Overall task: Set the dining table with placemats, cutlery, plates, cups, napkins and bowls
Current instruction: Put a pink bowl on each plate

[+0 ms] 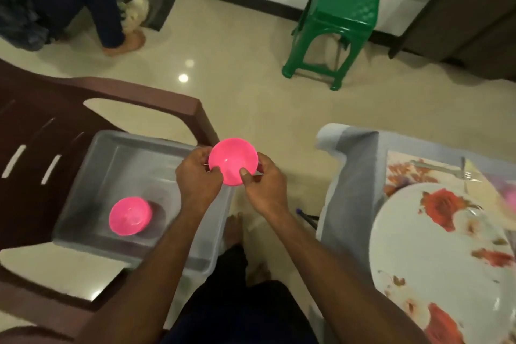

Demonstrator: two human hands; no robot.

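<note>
A small pink bowl is held in the air between a chair and the table. My left hand grips its left rim and my right hand grips its right rim, thumb on the inside. A second pink bowl lies in a grey plastic tub on the brown chair. At the right, the table under a grey cloth carries a floral placemat, a white plate with red flowers and a fork.
A green plastic stool stands on the tiled floor beyond the table. Another person's leg and foot are at the far left by a mat. My own feet are on the floor below the bowl.
</note>
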